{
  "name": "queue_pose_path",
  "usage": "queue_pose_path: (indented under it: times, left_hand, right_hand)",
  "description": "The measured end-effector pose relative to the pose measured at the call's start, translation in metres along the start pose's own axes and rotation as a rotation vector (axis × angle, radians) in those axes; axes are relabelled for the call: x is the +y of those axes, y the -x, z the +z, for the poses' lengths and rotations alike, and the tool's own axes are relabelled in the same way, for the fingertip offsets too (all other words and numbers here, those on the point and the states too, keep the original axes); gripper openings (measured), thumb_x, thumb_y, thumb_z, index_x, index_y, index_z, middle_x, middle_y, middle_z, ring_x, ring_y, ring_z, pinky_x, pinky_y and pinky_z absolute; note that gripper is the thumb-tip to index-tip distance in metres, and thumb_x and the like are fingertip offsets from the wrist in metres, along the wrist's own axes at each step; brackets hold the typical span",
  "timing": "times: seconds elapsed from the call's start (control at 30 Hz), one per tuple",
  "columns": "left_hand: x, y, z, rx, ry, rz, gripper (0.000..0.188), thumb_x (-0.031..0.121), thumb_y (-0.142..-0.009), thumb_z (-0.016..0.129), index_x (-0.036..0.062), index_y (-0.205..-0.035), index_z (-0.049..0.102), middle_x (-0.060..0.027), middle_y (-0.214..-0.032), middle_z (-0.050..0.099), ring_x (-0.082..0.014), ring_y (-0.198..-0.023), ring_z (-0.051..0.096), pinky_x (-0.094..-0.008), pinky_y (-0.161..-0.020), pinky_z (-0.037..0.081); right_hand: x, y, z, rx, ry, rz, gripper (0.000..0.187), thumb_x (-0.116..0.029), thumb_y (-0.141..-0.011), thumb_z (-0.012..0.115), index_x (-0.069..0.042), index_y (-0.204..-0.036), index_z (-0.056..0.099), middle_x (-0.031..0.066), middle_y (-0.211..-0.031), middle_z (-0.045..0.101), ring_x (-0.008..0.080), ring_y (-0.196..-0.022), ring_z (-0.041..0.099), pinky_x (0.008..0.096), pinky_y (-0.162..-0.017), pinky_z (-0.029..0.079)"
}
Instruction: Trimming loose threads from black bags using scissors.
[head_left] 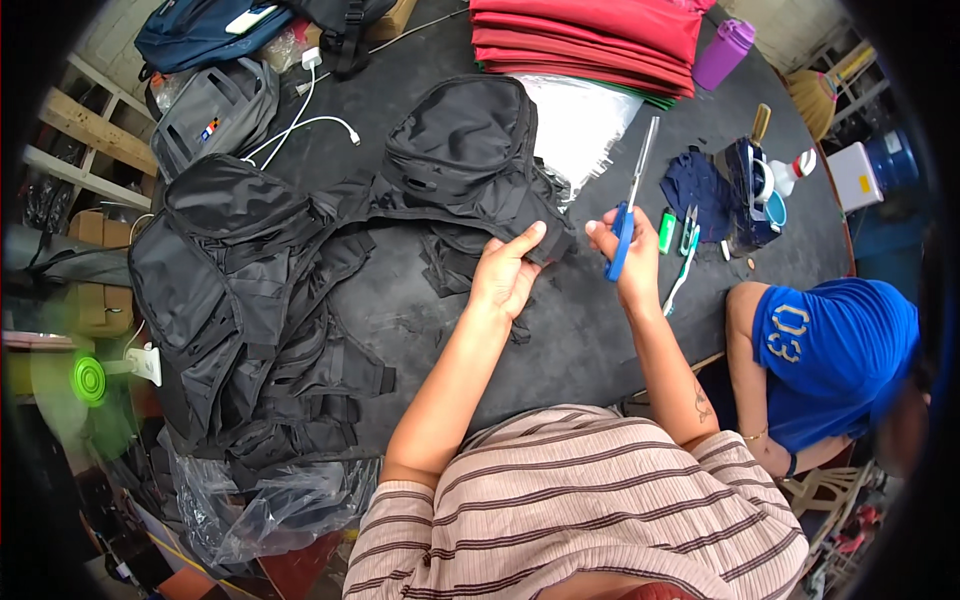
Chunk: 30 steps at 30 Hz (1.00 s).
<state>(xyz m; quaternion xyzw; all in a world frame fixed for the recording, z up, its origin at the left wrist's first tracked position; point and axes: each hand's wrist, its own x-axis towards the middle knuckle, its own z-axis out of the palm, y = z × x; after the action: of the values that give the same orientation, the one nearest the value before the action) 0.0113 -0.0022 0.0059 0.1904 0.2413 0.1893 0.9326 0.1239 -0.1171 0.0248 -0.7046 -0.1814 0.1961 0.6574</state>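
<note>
My left hand (pixel 507 268) pinches the near right edge of a black fabric bag (pixel 460 130), thumb on top and fingers underneath. In my right hand (pixel 630 262) is a pair of scissors (pixel 622 235) with blue handles, its metal blades pointing up and away from me. The blades look closed, and they stand just right of the bag's edge without touching it. More black bags (pixel 235 270) lie heaped on the left of the dark table, joined to the held bag by black fabric or straps. Beneath the held edge, further black cloth is partly hidden.
Folded red fabric (pixel 590 45) and a silvery sheet (pixel 580 115) lie at the back. At right are a purple bottle (pixel 725 53), dark blue cloth (pixel 696 190), thread snips (pixel 688 228) and a tool box (pixel 752 190). A person in blue (pixel 840 350) sits close on the right.
</note>
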Motion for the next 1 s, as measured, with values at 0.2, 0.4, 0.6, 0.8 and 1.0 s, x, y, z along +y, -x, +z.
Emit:
queue_pose_path:
  times: [0.2, 0.4, 0.6, 0.8, 1.0]
  left_hand:
    - [-0.007, 0.002, 0.007, -0.163, -0.174, 0.133, 0.030, 0.000, -0.079, 0.062, -0.0029, -0.108, 0.054, -0.0077, -0.105, 0.060, -0.0157, -0.095, 0.058, -0.0297, -0.086, 0.045]
    - [-0.014, -0.007, 0.001, -0.152, -0.103, 0.068, 0.032, 0.000, -0.079, 0.061, -0.0023, -0.110, 0.053, -0.0092, -0.107, 0.060, -0.0180, -0.097, 0.058, -0.0318, -0.088, 0.044]
    - [-0.013, -0.013, -0.008, -0.171, -0.087, 0.018, 0.035, 0.000, -0.079, 0.061, -0.0011, -0.113, 0.052, -0.0094, -0.108, 0.059, -0.0186, -0.099, 0.057, -0.0325, -0.089, 0.044]
    - [-0.013, -0.007, -0.001, -0.153, -0.124, 0.089, 0.036, 0.000, -0.080, 0.060, -0.0007, -0.115, 0.050, -0.0095, -0.110, 0.058, -0.0194, -0.101, 0.057, -0.0332, -0.089, 0.044]
    - [-0.011, -0.008, -0.007, -0.217, -0.058, 0.054, 0.033, 0.001, -0.081, 0.059, 0.0003, -0.113, 0.051, -0.0097, -0.107, 0.060, -0.0203, -0.098, 0.058, -0.0336, -0.088, 0.045]
  right_hand:
    - [-0.022, -0.002, 0.013, -0.081, 0.053, -0.175, 0.036, 0.002, -0.063, 0.076, -0.002, -0.089, 0.051, 0.0051, -0.083, 0.058, 0.0097, -0.073, 0.056, 0.0229, -0.068, 0.047]
    - [-0.012, -0.015, 0.003, -0.061, -0.110, 0.082, 0.020, -0.003, -0.068, 0.070, -0.001, -0.079, 0.054, 0.0042, -0.067, 0.058, 0.0115, -0.057, 0.057, 0.0219, -0.055, 0.047]
    - [0.005, -0.007, -0.010, -0.042, -0.205, 0.140, 0.019, -0.003, -0.071, 0.067, 0.000, -0.084, 0.053, 0.0074, -0.071, 0.060, 0.0157, -0.062, 0.060, 0.0244, -0.057, 0.047]
    - [-0.005, -0.004, 0.002, -0.046, -0.047, -0.043, 0.026, -0.005, -0.068, 0.072, -0.001, -0.086, 0.053, 0.0066, -0.074, 0.059, 0.0139, -0.063, 0.059, 0.0253, -0.060, 0.049]
    - [0.002, -0.011, -0.013, -0.186, -0.173, 0.279, 0.026, -0.023, -0.076, 0.069, -0.002, -0.081, 0.055, 0.0064, -0.064, 0.059, 0.0115, -0.051, 0.055, 0.0215, -0.049, 0.044]
